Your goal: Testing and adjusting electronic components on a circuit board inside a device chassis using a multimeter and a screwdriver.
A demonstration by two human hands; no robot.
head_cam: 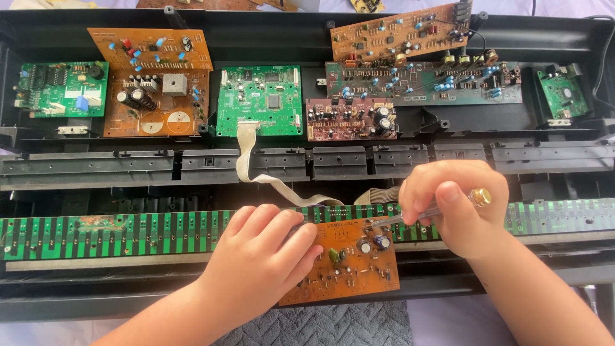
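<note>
An orange circuit board lies on the long green contact strip of an opened black keyboard chassis. My left hand presses flat on the board's left part, fingers spread over it. My right hand grips a thin metal tool with a brass-coloured end. Its tip points left and down to the board's top right corner, near two small capacitors.
Several circuit boards sit across the back of the chassis: a green one at left, orange ones, a green one at centre with a beige ribbon cable, and dark ones at right. A grey textured cloth lies below.
</note>
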